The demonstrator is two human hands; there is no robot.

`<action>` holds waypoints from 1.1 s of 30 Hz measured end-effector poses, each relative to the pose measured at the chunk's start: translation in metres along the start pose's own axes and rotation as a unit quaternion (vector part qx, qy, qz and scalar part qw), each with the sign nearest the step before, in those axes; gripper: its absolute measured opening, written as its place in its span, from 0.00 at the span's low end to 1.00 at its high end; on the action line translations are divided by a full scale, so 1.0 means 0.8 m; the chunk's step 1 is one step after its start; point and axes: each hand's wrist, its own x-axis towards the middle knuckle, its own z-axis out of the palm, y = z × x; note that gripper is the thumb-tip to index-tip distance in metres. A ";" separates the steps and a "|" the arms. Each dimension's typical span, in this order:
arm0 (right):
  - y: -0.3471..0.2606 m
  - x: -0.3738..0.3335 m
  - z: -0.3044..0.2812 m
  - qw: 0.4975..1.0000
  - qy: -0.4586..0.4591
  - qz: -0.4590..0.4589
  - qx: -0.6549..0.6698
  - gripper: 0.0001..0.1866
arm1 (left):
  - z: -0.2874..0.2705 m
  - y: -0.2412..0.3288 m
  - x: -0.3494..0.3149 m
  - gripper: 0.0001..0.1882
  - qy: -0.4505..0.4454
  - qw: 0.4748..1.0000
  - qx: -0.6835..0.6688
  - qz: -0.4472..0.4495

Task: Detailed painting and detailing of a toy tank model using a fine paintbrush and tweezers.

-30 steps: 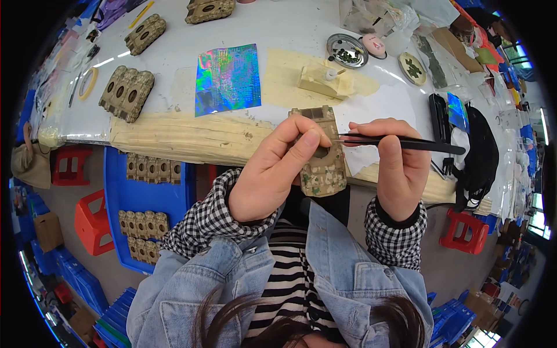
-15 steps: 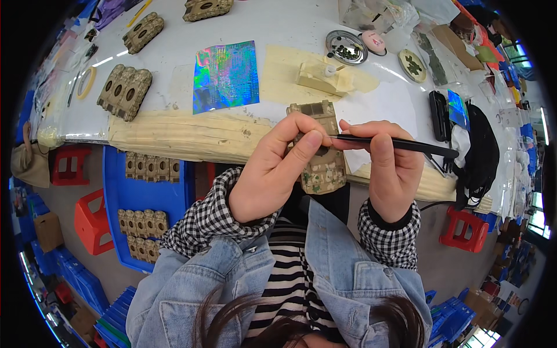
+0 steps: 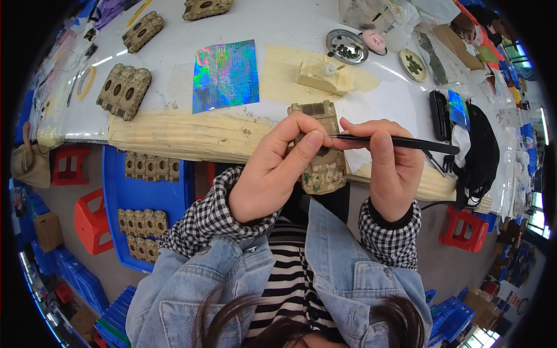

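Note:
Black tweezers (image 3: pixel 420 145) lie in my right hand (image 3: pixel 394 168), gripped between thumb and fingers, their thin tip pointing left. That tip meets the pinched thumb and forefinger of my left hand (image 3: pixel 275 165); whatever is pinched there is too small to make out. Below both hands, a camouflage-painted model vehicle hull (image 3: pixel 322 177) sticks out over the table's front edge. Its middle, with a dark round opening, is partly hidden by my fingers. Just beyond it stands a block wrapped in cream tape (image 3: pixel 322 78) with a small white nozzle on top.
A shiny holographic sheet (image 3: pixel 226 75) lies left of centre. More camouflage hulls (image 3: pixel 123 91) sit farther left, others in a blue tray (image 3: pixel 145 200) beside me. A round dish (image 3: pixel 347 46) of small dark parts, a green-stained lid (image 3: pixel 412 65) and a black case (image 3: pixel 440 116) are at right.

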 end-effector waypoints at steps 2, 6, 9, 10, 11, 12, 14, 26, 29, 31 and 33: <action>0.001 0.001 -0.001 1.000 -0.004 -0.006 -0.006 0.13 | 0.000 0.003 0.000 0.11 -0.002 1.000 0.014 0.004; 0.001 0.001 -0.001 1.000 -0.003 -0.003 -0.011 0.13 | 0.001 0.003 0.000 0.10 0.000 1.000 0.007 -0.003; 0.002 0.002 -0.002 1.000 -0.007 -0.008 -0.014 0.14 | 0.000 0.000 0.000 0.09 -0.006 1.000 -0.006 -0.006; 0.002 0.002 -0.002 1.000 -0.006 -0.008 -0.013 0.14 | 0.000 0.001 0.000 0.09 -0.008 1.000 -0.007 -0.007; 0.002 0.002 -0.002 1.000 -0.005 -0.009 -0.012 0.14 | -0.001 0.001 0.000 0.09 -0.009 1.000 -0.007 -0.007; 0.002 0.003 -0.001 1.000 -0.004 -0.010 -0.011 0.14 | -0.001 0.001 0.000 0.09 -0.008 1.000 -0.007 -0.005; 0.005 0.003 -0.002 1.000 -0.003 -0.016 -0.011 0.15 | -0.001 0.000 0.001 0.09 -0.008 1.000 -0.006 -0.001; 0.011 -0.002 -0.011 0.986 -0.032 -0.145 -0.076 0.12 | 0.005 0.030 0.001 0.25 0.036 0.964 -0.207 -0.162; 0.010 -0.006 -0.016 0.982 -0.051 -0.143 -0.114 0.11 | 0.003 0.034 0.002 0.32 0.019 0.961 -0.218 -0.169; 0.012 -0.008 -0.017 0.979 -0.055 -0.150 -0.126 0.11 | -0.001 0.033 0.002 0.34 0.011 0.958 -0.226 -0.175; 0.011 -0.008 -0.018 0.977 -0.068 -0.149 -0.135 0.11 | -0.002 0.031 0.002 0.34 0.011 0.956 -0.238 -0.173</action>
